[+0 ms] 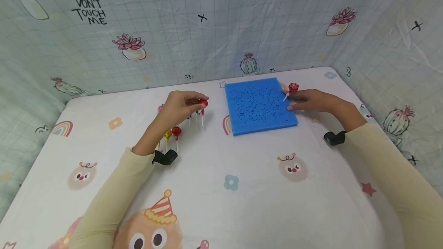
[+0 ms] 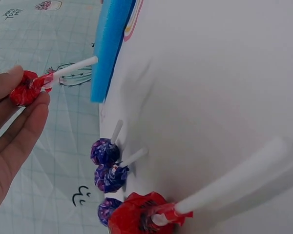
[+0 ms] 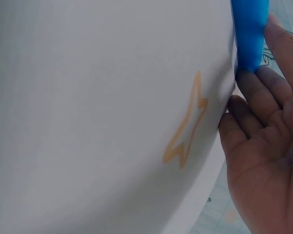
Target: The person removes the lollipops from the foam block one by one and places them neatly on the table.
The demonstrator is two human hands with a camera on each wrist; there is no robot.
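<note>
My left hand (image 1: 178, 107) pinches the round wrapped head of a red lollipop (image 2: 24, 90) between thumb and fingers. Its white stick points down in the head view, above the table. Several more lollipops sit beneath and beside this hand: a red one (image 1: 176, 130), a yellow one (image 1: 167, 134), a pink one (image 1: 160, 107) partly covered by the hand, and purple ones (image 2: 105, 151). My right hand (image 1: 313, 100) touches the right edge of a blue foam board (image 1: 259, 107) with fairly relaxed fingers. Close to those fingers, another red lollipop (image 1: 293, 87) leans with its stick at the board's right side.
A white table (image 1: 204, 187) with cartoon prints carries everything. Behind it hangs a pale checked cloth (image 1: 173, 22) with plant drawings, which continues along both sides. Dark bands (image 1: 165, 157) sit at both wrists. Many small holes mark the foam's top.
</note>
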